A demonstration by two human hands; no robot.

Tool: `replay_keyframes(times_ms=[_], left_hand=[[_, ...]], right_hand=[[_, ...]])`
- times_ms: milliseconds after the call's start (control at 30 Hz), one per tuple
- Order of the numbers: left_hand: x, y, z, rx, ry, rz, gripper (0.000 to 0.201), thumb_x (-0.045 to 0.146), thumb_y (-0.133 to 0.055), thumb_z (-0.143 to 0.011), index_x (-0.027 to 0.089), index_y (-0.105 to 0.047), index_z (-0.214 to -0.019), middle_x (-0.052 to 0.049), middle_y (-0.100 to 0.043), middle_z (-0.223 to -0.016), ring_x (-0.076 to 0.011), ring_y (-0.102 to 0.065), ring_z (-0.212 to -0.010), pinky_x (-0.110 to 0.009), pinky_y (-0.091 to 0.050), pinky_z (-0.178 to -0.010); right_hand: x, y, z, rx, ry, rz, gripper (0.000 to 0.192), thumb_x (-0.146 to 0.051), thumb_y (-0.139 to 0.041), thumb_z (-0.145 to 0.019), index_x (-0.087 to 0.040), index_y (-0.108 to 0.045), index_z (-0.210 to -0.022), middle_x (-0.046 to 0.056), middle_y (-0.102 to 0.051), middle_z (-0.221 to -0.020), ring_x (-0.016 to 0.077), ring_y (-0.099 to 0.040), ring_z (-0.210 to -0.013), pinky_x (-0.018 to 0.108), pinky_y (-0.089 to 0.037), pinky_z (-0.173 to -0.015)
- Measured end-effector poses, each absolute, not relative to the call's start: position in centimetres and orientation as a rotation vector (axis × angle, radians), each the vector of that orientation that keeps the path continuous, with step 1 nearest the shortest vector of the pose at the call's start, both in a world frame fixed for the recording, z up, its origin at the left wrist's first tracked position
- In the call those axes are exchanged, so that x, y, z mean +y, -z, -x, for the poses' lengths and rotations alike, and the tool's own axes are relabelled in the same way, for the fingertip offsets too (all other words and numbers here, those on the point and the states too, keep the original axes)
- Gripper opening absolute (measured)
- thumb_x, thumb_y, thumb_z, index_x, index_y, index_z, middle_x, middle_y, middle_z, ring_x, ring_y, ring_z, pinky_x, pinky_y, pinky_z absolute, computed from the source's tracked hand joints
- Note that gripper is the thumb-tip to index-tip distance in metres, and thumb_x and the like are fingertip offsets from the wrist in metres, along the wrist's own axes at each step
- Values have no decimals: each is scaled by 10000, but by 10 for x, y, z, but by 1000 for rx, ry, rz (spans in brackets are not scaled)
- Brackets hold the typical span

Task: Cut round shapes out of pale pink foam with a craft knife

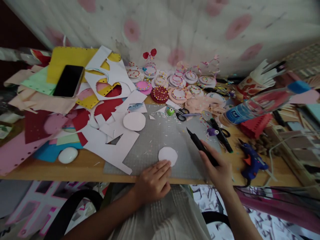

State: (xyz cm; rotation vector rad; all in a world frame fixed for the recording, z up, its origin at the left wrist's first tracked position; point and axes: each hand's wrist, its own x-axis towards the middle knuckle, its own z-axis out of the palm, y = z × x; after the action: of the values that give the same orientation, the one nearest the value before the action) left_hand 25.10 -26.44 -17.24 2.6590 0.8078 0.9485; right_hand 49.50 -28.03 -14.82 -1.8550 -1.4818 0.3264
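Left hand (pixel 153 181) pins paper circle (pixel 168 155); scissors (pixel 182 114), glue gun (pixel 252 162) flank it.

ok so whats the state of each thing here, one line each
left hand: fingertips pressing the near edge of the small pale disc
right hand: grip shut on the black tool
black tool: tilted, tip up off the mat
small pale disc: flat on the grey cutting mat
larger pale disc: flat, untouched
phone: screen dark, lying on paper
blue glue gun: lying on the table, unheld
water bottle: on its side, capped
scissors: lying on the mat's far edge
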Motion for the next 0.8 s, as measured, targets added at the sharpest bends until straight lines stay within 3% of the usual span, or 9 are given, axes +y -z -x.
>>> replay_keyframes(times_ms=[100, 200, 400, 500, 567, 700, 800], left_hand=[[-264, 168, -250, 807, -915, -2605, 359, 132, -501, -814, 92, -650, -1138, -110, -694, -1209, -226, -628, -1165, -329, -552, -957], [-261, 159, -250, 849, -843, -2537, 355, 123, -495, -855, 106, -620, -1187, -110, -667, -1251, -222, -600, -1196, -339, -534, -985], [-242, 143, -262, 1034, -569, -2553, 446, 219, -619, -868, 148, -536, -1300, -137, -575, -1349, -297, -528, -1240, -489, -468, -1046], [-233, 139, -266, 1056, -451, -2587, 401, 243, -661, -854, 146, -568, -1231, -132, -610, -1297, -305, -561, -1184, -483, -492, -1007], [-229, 137, -265, 1018, -487, -2604, 329, 240, -592, -903, 140, -568, -1215, -130, -632, -1267, -287, -578, -1170, -451, -496, -995], [-225, 132, -252, 1093, -575, -2512, 293, 147, -423, -949, 146, -557, -1210, -80, -716, -1003, -196, -684, -887, -324, -543, -779], [-224, 129, -243, 1243, -507, -2523, 158, 158, -462, -913, 171, -619, -901, -26, -664, -735, -183, -656, -686, -292, -488, -621]], right_hand=[[-278, 157, -493, -1244, -584, 1863, 419, -480, -590, -857, -171, -706, -1114, 75, -732, -886, 216, -659, -728, 312, -512, -621], [-277, 166, -489, -1134, -637, 1870, 440, -514, -573, -852, -125, -706, -1007, 49, -665, -705, 166, -572, -565, 269, -435, -492], [-278, 168, -487, -1100, -677, 1834, 422, -505, -560, -859, -124, -691, -985, 3, -572, -628, 115, -458, -485, 236, -351, -433], [-278, 167, -488, -1100, -695, 1820, 425, -505, -554, -862, -128, -691, -1003, 1, -564, -635, 113, -453, -490, 236, -350, -440], [-278, 168, -489, -1101, -703, 1814, 437, -506, -545, -867, -126, -686, -1031, 5, -572, -650, 112, -452, -487, 237, -346, -437], [-279, 172, -490, -1118, -700, 1807, 445, -506, -537, -874, -118, -683, -1034, 29, -619, -706, 117, -484, -498, 243, -369, -447], [-277, 171, -490, -1144, -676, 1807, 434, -489, -550, -873, -113, -685, -1043, 64, -679, -777, 153, -571, -575, 268, -450, -516]])
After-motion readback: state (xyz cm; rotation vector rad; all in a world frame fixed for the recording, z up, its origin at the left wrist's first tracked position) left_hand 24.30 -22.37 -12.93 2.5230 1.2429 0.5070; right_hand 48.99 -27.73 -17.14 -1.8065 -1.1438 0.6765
